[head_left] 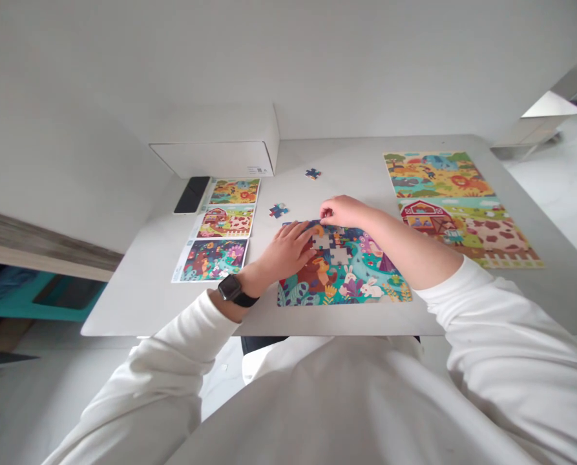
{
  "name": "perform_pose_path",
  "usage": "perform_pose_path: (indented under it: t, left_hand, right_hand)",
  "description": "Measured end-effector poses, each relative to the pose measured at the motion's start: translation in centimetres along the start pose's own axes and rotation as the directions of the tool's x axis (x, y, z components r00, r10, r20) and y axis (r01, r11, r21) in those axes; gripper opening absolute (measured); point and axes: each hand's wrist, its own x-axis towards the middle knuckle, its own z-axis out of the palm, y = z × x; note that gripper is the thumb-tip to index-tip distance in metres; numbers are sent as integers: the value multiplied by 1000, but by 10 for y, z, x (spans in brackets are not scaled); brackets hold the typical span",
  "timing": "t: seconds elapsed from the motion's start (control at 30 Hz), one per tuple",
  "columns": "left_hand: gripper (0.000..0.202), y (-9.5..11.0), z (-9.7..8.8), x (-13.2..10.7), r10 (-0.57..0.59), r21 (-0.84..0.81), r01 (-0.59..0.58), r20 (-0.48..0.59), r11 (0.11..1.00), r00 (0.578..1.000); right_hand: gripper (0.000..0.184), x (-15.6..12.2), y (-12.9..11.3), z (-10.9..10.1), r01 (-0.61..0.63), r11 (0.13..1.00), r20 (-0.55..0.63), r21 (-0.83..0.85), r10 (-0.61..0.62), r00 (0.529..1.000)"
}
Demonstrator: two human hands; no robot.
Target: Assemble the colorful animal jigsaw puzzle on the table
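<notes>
A partly assembled forest-animal jigsaw (346, 278) lies on the white table (137, 297) in front of me, with a few gaps near its upper middle. My left hand (288, 244) rests flat on its upper left part, fingers stretched out, a black watch on the wrist. My right hand (341, 210) is at the puzzle's top edge, fingers pinched together on a puzzle piece I can barely see. Two loose pieces lie beyond: one (278, 210) just left of my hands and one (313, 173) farther back.
Two finished puzzles (455, 206) lie at the right. A reference sheet (223, 229) with three pictures lies at the left, beside a black phone (192, 194). A white box (215, 145) stands at the back against the wall.
</notes>
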Motion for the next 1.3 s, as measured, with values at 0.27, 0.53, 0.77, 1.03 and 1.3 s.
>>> perform_pose_path:
  t: [0.27, 0.53, 0.77, 1.03, 1.3]
  left_hand:
    - [63, -4, 16, 14, -15, 33, 12, 87, 999, 996]
    - [68, -3, 14, 12, -34, 18, 32, 123, 999, 992]
    - [68, -4, 13, 12, -27, -17, 29, 130, 999, 991]
    - [68, -6, 14, 11, -10, -40, 15, 106, 999, 994]
    - [68, -5, 14, 11, -11, -13, 12, 120, 1000, 993]
  right_hand:
    - [16, -26, 18, -7, 12, 998, -158, 65, -1, 987]
    - [23, -59, 29, 23, 169, 982, -245, 79, -146, 958]
    - [19, -56, 26, 34, 153, 987, -315, 48, -130, 940]
    - [29, -59, 14, 20, 72, 995, -275, -65, -87, 957]
    - [24, -67, 32, 10, 128, 992, -341, 15, -115, 933]
